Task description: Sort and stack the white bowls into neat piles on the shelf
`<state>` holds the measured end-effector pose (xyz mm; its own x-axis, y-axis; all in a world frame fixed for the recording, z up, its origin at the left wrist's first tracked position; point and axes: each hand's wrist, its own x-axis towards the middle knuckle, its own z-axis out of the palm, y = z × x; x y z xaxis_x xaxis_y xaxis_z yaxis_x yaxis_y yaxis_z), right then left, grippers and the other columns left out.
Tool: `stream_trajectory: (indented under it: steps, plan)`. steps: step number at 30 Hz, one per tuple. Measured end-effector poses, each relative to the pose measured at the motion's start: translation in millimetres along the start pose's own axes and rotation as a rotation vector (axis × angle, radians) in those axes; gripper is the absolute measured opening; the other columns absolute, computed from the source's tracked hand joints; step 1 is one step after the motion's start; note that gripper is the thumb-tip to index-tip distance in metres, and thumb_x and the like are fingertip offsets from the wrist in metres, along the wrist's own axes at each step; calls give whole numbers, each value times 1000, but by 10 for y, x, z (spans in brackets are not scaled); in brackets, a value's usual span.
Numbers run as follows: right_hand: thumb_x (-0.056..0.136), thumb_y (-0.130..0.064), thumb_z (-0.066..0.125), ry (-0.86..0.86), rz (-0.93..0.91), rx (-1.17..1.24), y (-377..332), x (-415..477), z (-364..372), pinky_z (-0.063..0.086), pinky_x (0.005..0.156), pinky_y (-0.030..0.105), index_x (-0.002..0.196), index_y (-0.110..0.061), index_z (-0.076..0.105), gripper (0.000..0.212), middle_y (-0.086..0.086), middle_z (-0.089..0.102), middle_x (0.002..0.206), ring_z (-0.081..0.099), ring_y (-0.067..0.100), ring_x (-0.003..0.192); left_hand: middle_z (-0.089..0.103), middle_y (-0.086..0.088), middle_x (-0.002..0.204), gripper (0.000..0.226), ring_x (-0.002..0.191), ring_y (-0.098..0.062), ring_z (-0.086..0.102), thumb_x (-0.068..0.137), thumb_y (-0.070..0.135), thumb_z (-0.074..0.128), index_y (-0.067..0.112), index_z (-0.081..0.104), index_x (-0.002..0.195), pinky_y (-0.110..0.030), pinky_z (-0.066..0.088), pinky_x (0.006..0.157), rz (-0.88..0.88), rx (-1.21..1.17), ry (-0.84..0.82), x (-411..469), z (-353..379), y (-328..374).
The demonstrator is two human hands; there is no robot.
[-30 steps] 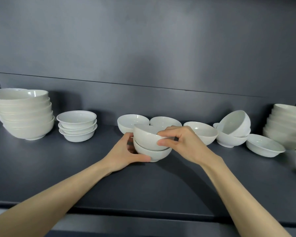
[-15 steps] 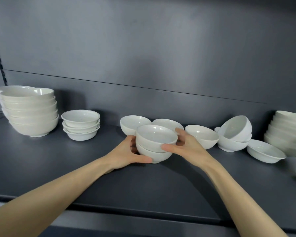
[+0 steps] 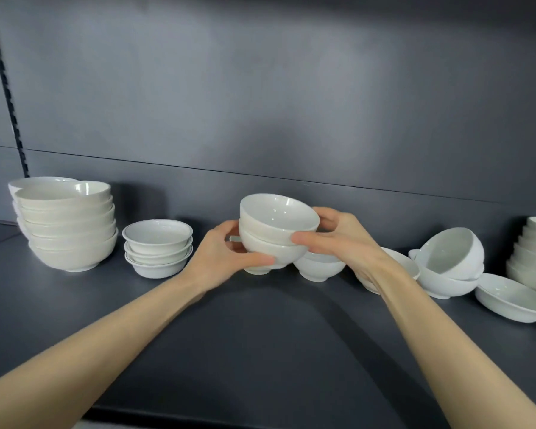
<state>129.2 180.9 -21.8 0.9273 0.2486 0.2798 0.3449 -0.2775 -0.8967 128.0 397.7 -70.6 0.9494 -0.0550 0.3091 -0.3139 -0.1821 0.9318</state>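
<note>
White bowl stack now raised above shelf and tilted, previously resting flat; left hand and right hand grip it, fingers curled round sides

shelf holds white bowl stacks, perhaps five

Two nested white bowls are tilting slightly mid-shelf. A tall stack of large bowls is sitting at the left of the dark shelf, with a short stack of shallow bowls just beside it. At the right, a tipped bowl is leaning on another.
</note>
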Motion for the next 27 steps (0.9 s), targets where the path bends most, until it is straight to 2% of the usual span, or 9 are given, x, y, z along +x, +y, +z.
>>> stream_trajectory:
  steps: [2,7,11,14,18,21,24,27]
  plan:
    - [76,-22,80,5,22,-7,10,172,55,55,90,31,115,-23,66,41,-7,71,109,66,10,104,69,5,107,63,94,-10,70,62,12,90,18,58,116,-21,57,77,-2,-1,10,155,-49,-54]
    - [75,-20,80,39,85,16,187,489,178,56,88,30,113,-21,66,41,-6,72,106,67,11,103,65,6,113,70,107,-10,63,59,11,92,19,54,117,-24,50,90,-7,2,55,459,-136,-302]
    - [75,-19,81,51,107,17,253,623,242,56,90,33,112,-20,66,40,-4,73,105,68,11,101,64,13,114,68,108,1,58,63,15,89,21,54,120,-10,44,78,2,10,10,594,-177,-404]
    - [75,-17,80,49,130,4,297,676,293,56,89,31,112,-17,66,39,1,73,107,68,13,101,64,11,116,70,109,1,58,65,15,88,20,54,125,-9,45,73,-6,-9,-21,621,-189,-506]
    - [73,-19,82,60,145,-40,353,711,323,54,93,36,112,-16,67,42,2,73,106,67,16,103,62,15,115,70,105,4,57,67,15,86,21,51,127,-9,47,71,-23,-34,-50,642,-194,-594]
    - [72,-21,83,60,133,-95,362,740,314,53,91,27,110,-16,68,41,-1,73,104,67,12,102,60,20,111,70,101,4,57,69,12,85,22,49,129,-11,49,70,-41,-70,-78,653,-198,-636]
    - [73,-20,82,57,147,-107,405,719,343,51,76,10,110,-16,68,39,-3,73,104,67,7,99,62,18,112,72,102,0,61,71,10,83,20,48,132,-9,50,71,-62,-101,-113,641,-201,-701]
    - [74,-20,82,60,166,-97,462,712,373,51,75,9,111,-17,67,40,-6,73,105,67,5,99,62,12,120,78,108,-6,62,68,13,86,22,45,134,-16,52,78,-80,-127,-135,655,-203,-763]
